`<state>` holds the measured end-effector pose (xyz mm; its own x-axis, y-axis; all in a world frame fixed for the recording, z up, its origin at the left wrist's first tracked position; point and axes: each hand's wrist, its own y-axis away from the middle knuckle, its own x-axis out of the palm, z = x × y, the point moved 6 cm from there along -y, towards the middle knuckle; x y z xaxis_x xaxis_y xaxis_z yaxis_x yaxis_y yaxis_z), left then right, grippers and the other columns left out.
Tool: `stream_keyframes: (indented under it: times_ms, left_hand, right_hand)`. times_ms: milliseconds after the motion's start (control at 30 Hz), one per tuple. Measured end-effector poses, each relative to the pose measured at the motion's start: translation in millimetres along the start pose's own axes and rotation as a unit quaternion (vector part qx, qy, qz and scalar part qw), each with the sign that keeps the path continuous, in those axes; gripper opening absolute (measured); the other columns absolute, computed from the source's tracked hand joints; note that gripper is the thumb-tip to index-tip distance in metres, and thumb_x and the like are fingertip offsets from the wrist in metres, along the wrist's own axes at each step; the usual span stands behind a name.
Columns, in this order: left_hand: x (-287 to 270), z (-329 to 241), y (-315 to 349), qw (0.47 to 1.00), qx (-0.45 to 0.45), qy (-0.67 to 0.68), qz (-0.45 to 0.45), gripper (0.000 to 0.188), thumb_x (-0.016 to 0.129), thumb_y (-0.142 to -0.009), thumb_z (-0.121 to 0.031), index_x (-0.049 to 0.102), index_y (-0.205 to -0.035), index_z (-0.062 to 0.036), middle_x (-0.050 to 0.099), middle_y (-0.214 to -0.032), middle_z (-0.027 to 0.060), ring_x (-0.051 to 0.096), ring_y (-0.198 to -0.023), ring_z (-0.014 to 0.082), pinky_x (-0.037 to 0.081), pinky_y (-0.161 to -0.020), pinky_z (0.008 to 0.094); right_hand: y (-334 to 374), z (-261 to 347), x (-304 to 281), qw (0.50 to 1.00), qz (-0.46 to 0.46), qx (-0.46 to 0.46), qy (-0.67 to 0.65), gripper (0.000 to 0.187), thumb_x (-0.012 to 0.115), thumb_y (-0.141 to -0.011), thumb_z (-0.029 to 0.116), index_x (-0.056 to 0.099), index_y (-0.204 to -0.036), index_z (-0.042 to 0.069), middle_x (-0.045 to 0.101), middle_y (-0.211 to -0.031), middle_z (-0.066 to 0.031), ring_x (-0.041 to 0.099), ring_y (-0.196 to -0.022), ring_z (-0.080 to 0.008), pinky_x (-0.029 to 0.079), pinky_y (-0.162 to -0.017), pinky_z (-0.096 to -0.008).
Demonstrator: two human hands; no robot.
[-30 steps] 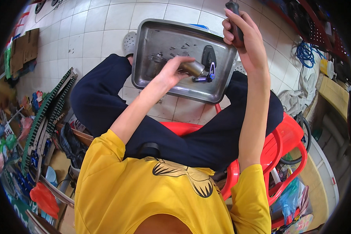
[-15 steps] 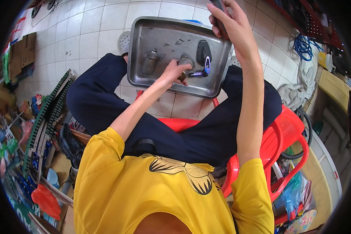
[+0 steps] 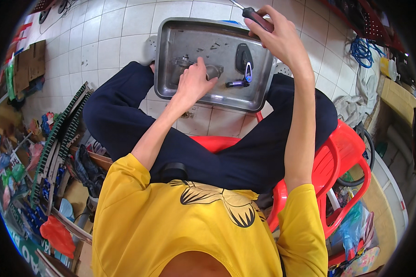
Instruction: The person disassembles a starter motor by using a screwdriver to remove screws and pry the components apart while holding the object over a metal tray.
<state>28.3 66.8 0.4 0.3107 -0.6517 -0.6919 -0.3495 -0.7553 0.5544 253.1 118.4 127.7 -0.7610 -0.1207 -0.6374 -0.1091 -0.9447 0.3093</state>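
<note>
My left hand (image 3: 193, 82) is low over the metal tray (image 3: 164, 87), its thumb and forefinger spread apart; the other fingers are partly hidden. Just right of its fingertips lies a grey metal cylinder (image 3: 214, 71) with a flange. To the left, partly behind the hand, is a second metal housing (image 3: 183, 61). My right hand (image 3: 277, 34) is raised at the tray's far right corner, closed round a screwdriver (image 3: 259, 19) with a dark red and black handle. Its shaft points up and left.
Inside the tray lie small screws (image 3: 214, 45), a black oval part (image 3: 242, 57) and a purple-and-silver folding tool (image 3: 241, 82). The tray rests between my knees above a tiled floor (image 3: 125, 27). A red plastic chair (image 3: 339, 157) stands right; clutter (image 3: 51, 175) fills the left.
My left hand has let go of the cylinder and moved left toward the other housing. The cylinder lies a little further left. The right hand has lowered and turned, bringing the screwdriver shaft into view.
</note>
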Motion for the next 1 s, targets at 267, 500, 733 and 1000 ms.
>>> stream_keyframes:
  times_ms: [267, 500, 733, 1000]
  left_hand:
    - [-4, 0, 11, 0.985, 0.089, 0.061, -0.135, 0.046, 0.086, -0.076, -0.019, 0.058, -0.109, -0.004, 0.062, -0.106, 0.0164, 0.068, -0.095, 0.0421, 0.056, -0.081, 0.0509]
    - [-7, 10, 26, 0.966, 0.195, 0.013, -0.171, 0.043, 0.085, -0.072, -0.006, 0.061, -0.107, -0.0065, 0.06, -0.105, 0.0116, 0.066, -0.097, 0.0396, 0.054, -0.079, 0.047]
    - [-11, -11, 26, 0.971, 0.177, 0.003, -0.159, 0.041, 0.085, -0.071, -0.007, 0.062, -0.105, -0.0089, 0.061, -0.103, 0.0074, 0.068, -0.095, 0.0348, 0.056, -0.077, 0.0459]
    - [0, -39, 27, 0.954, 0.243, -0.039, -0.171, 0.04, 0.085, -0.071, -0.009, 0.063, -0.105, -0.0127, 0.06, -0.102, 0.0025, 0.066, -0.099, 0.0244, 0.058, -0.073, 0.0407]
  right_hand:
    - [-1, -3, -4, 0.996, -0.067, -0.047, 0.037, 0.035, 0.068, -0.096, 0.03, 0.059, -0.109, -0.002, 0.071, -0.098, -0.0277, 0.068, -0.094, -0.0442, 0.053, -0.081, -0.0484]
    - [0, -1, -6, 0.995, -0.063, -0.026, 0.071, 0.036, 0.068, -0.096, 0.031, 0.06, -0.108, -0.002, 0.071, -0.1, -0.0291, 0.068, -0.096, -0.0463, 0.052, -0.082, -0.0501]
    - [6, 3, -10, 0.993, -0.066, -0.037, 0.093, 0.036, 0.068, -0.096, 0.031, 0.06, -0.109, -0.003, 0.071, -0.095, -0.028, 0.069, -0.091, -0.0456, 0.053, -0.08, -0.0505]
    - [-5, -18, 2, 0.986, -0.105, -0.06, 0.115, 0.033, 0.071, -0.093, 0.034, 0.07, -0.099, 0.001, 0.074, -0.091, -0.0213, 0.07, -0.086, -0.0436, 0.055, -0.077, -0.051]
